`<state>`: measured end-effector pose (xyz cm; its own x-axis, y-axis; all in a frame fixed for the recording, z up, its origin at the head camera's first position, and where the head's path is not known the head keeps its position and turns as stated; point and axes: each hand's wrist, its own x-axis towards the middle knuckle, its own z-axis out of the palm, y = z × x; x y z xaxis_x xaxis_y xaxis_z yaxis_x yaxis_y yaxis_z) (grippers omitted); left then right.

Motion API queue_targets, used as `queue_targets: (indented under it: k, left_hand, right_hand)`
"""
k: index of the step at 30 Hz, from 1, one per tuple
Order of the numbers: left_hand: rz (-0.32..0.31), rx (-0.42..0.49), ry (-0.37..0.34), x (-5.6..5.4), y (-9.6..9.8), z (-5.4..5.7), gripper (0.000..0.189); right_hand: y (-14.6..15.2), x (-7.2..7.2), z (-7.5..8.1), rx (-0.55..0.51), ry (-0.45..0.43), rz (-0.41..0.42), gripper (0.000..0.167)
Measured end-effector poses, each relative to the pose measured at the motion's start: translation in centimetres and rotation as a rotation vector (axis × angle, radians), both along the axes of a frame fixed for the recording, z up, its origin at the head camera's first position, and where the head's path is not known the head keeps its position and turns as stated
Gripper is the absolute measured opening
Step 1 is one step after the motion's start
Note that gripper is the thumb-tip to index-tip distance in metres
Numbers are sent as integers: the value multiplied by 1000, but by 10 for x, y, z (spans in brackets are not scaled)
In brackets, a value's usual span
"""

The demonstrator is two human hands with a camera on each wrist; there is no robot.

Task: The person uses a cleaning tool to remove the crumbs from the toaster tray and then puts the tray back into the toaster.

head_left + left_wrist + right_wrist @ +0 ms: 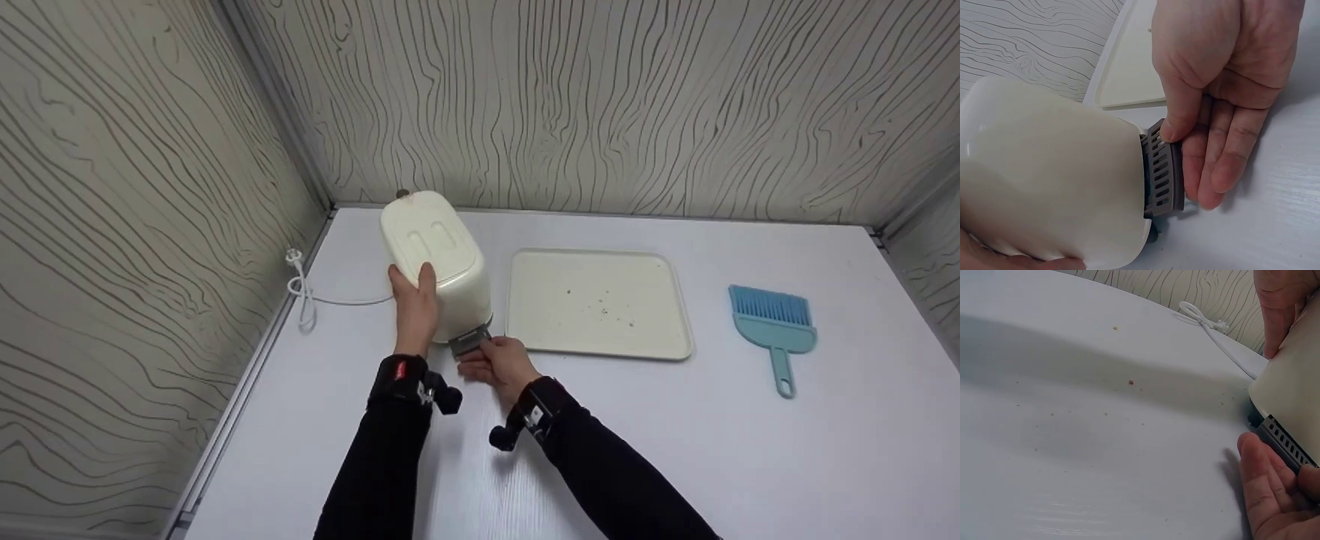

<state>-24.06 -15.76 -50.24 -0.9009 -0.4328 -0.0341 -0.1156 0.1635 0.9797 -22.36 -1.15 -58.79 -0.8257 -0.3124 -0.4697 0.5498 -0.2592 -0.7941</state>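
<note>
A cream toaster with a lid over its top stands at the left of the table, its short end towards me. My left hand grips its near left side, with the thumb up by the lid's edge. From the bottom of the near end juts a dark grey slotted crumb tray, partly inside the toaster. My right hand pinches this tray's outer edge; in the left wrist view the thumb lies on top and the fingers beneath. How far the tray reaches inside is hidden.
Right of the toaster lies a cream serving tray with scattered crumbs. Farther right is a blue hand brush. The toaster's white cord runs left to its plug. Crumbs dot the white table. Patterned walls stand behind and left.
</note>
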Motion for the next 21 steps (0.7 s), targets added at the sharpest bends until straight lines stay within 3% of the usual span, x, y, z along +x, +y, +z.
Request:
queue_targets:
  k: [17,21]
  left_hand:
    - [8,-8,7,-1,-1,-2,72]
    - [-5,-8,-27,0,0,-1,77]
  right_hand:
    - [-6,-3,6,57,-4,-18,27]
    - [-7,-4,6,65,-2,-35,24]
